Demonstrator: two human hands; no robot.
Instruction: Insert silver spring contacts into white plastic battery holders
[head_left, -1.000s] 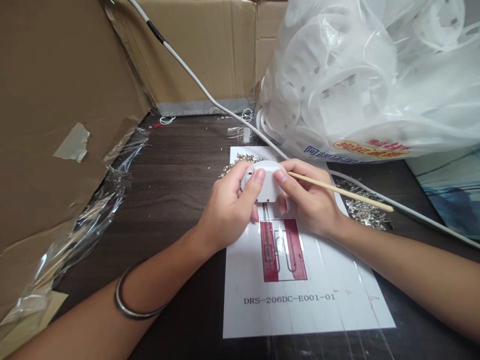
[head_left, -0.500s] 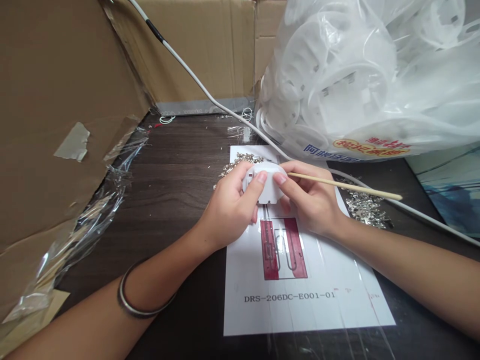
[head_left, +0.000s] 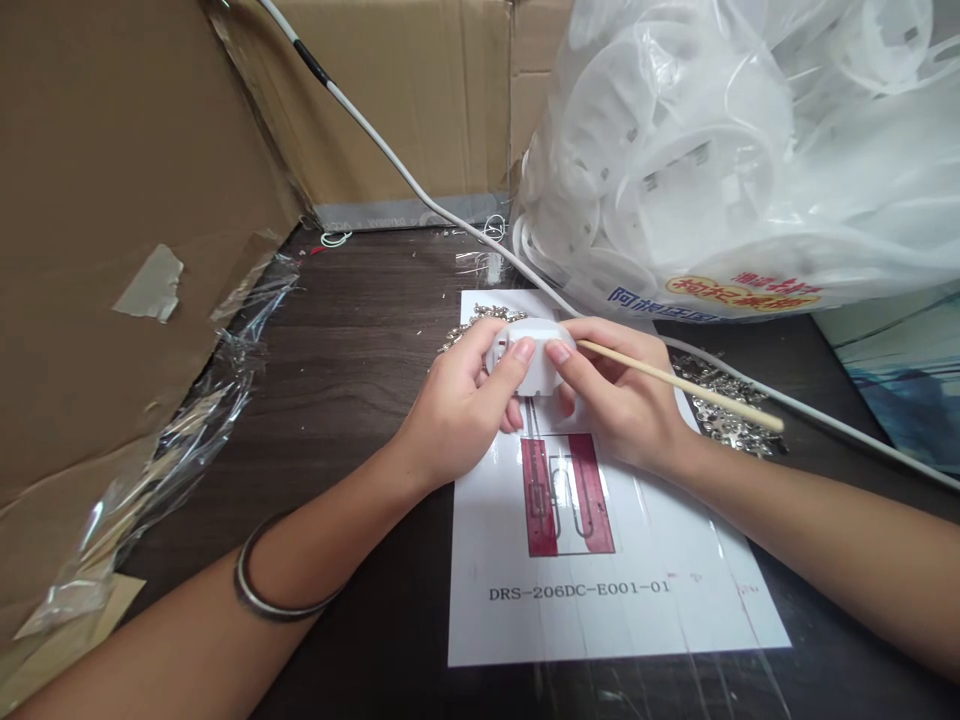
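Note:
Between my hands is a round white plastic part point(head_left: 540, 372), held above the printed sheet point(head_left: 517, 630). My left hand point(head_left: 472, 395) is closed on its left side, thumb pressed on the face and fingers behind. On the right side my right hand point(head_left: 619, 390) grips the same part with its thumb near the edge. A thin wooden stick point(head_left: 679, 382) also sits in my right hand, pointing out to the right and slightly down. Small metal pieces point(head_left: 487, 318) lie in a pile just behind my left hand.
A large clear bag of white plastic parts point(head_left: 697, 170) stands at the back right. More small metal pieces point(head_left: 731, 405) lie beyond my right wrist. A white cable point(head_left: 420, 190) crosses the dark table point(head_left: 337, 350). Cardboard walls point(head_left: 405, 100) close off the back and left.
The white part has tipped slightly and shifted up a little in my hands. The outer end of the stick has swung down and to the left. Both hands keep their grip.

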